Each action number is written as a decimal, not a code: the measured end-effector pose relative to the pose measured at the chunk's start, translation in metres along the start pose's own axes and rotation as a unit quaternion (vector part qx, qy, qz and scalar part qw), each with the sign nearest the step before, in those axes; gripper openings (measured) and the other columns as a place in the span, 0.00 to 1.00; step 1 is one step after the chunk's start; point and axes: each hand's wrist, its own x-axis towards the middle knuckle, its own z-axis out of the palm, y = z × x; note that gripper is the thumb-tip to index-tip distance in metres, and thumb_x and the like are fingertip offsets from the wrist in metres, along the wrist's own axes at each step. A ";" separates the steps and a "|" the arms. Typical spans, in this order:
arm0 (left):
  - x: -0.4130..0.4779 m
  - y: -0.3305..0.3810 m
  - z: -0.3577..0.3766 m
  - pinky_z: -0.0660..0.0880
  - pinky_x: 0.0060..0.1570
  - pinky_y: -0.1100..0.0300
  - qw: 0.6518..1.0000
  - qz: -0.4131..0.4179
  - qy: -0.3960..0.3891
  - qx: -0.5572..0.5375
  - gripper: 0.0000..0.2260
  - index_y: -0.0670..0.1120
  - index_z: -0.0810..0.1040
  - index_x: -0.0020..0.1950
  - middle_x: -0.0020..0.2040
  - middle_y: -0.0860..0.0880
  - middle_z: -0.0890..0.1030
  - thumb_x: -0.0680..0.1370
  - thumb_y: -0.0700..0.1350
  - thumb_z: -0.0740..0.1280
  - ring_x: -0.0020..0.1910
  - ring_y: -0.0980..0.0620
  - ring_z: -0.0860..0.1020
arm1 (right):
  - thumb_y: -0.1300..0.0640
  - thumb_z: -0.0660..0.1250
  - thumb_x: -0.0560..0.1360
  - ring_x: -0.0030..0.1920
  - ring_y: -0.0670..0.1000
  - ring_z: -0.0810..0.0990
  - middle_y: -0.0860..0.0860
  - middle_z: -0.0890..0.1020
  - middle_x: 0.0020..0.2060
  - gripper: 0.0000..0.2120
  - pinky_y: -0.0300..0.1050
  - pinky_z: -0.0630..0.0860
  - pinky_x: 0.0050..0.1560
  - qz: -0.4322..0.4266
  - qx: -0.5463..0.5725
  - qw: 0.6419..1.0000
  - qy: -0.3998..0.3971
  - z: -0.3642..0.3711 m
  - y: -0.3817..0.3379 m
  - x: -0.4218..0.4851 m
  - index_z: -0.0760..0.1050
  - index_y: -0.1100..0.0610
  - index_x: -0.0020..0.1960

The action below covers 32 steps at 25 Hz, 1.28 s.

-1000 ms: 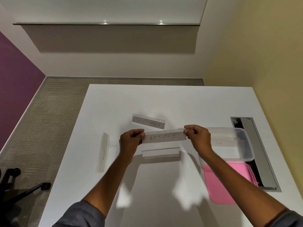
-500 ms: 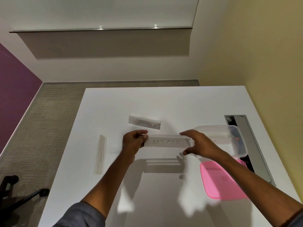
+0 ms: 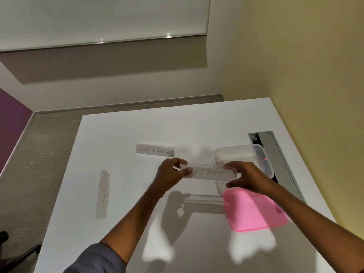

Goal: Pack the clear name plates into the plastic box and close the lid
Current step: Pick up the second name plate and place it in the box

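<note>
The fingers [image 3: 182, 170] of the left hand [image 3: 169, 174] are clamped on the left end of a clear, long plastic name plate with "BATMAN" handwritten on it [image 3: 208, 173], thumb on the near face covering the first letter, the other fingertips behind its top edge. The right hand [image 3: 248, 178] pinches the plate's right end, fingers along the top edge and thumb under the bottom edge. The plate is held level in the air above the white bench [image 3: 126, 134], its right end over the near-left corner of a clear rectangular plastic box [image 3: 236, 152] that stands open on the bench's right side. A flat pink plastic lid [image 3: 254, 211] lies on the bench just in front of the box, partly under the right forearm. 2 more plates rest on the bench: a clear name plate marked "SUPERMAN" [image 3: 155, 150] stands beyond the left hand, well apart from it, and a clear name plate with small writing that is too small to read [image 3: 102, 194] lies lengthwise near the left edge. A grey recessed metal cable tray [image 3: 279, 154] runs along the bench's right side, just behind the box. A grey sleeve [image 3: 98, 259] covers the left upper arm.
</note>
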 end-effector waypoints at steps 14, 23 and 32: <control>0.041 0.079 0.112 0.81 0.54 0.49 0.839 0.241 -0.173 0.456 0.25 0.49 0.82 0.67 0.58 0.48 0.85 0.72 0.55 0.79 0.58 0.46 0.82 | 0.55 0.86 0.64 0.61 0.50 0.84 0.48 0.85 0.62 0.35 0.49 0.82 0.61 -0.031 -0.058 0.998 0.022 -0.075 0.074 -0.025 0.79 0.52 0.68; 0.076 0.081 0.166 0.75 0.44 0.54 0.803 0.265 -0.149 0.513 0.19 0.45 0.81 0.59 0.53 0.46 0.84 0.74 0.54 0.77 0.54 0.44 0.82 | 0.53 0.83 0.68 0.58 0.54 0.86 0.51 0.86 0.61 0.34 0.52 0.79 0.61 -0.062 -0.266 0.961 -0.045 -0.088 0.094 0.013 0.77 0.52 0.71; 0.098 0.054 0.192 0.77 0.48 0.52 0.792 0.214 -0.172 0.545 0.25 0.45 0.80 0.65 0.58 0.43 0.84 0.73 0.54 0.81 0.59 0.42 0.83 | 0.52 0.75 0.73 0.51 0.56 0.85 0.53 0.84 0.51 0.22 0.52 0.83 0.52 -0.094 -0.415 0.898 -0.113 -0.067 0.100 0.040 0.76 0.56 0.64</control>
